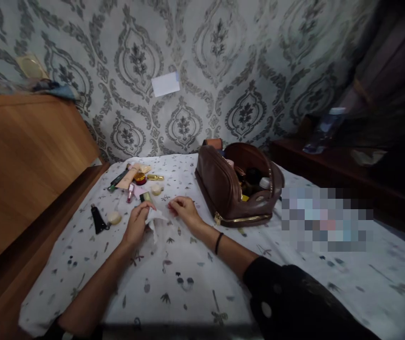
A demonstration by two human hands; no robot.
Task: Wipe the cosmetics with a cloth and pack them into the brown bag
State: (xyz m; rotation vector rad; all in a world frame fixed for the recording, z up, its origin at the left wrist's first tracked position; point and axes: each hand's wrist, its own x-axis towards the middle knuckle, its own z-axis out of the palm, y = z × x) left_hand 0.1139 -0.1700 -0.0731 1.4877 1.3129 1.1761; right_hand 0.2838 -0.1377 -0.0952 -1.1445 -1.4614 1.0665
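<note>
My left hand [138, 223] is closed on a crumpled white tissue [156, 218], low over the patterned white cloth [188, 264]. Just right of the tissue, my right hand [185, 211] has its fingers drawn together; whatever they may hold is too small to name. Beyond my left hand lie a red jar with a gold lid [140, 178], a gold tube [155, 177], a pink bottle [130, 193] and a round cream item [156, 189]. A black tube [98, 219] rests beside another round item [114, 217]. The brown bag [219, 184] stands open, with several items inside.
Patterned wallpaper rises behind the cloth, with a white card [166, 84] on it. A wooden cabinet [28, 165] borders the left side. At right, a clear bottle [326, 130] stands on a dark ledge [294, 153], and a pixelated patch covers part of the cloth.
</note>
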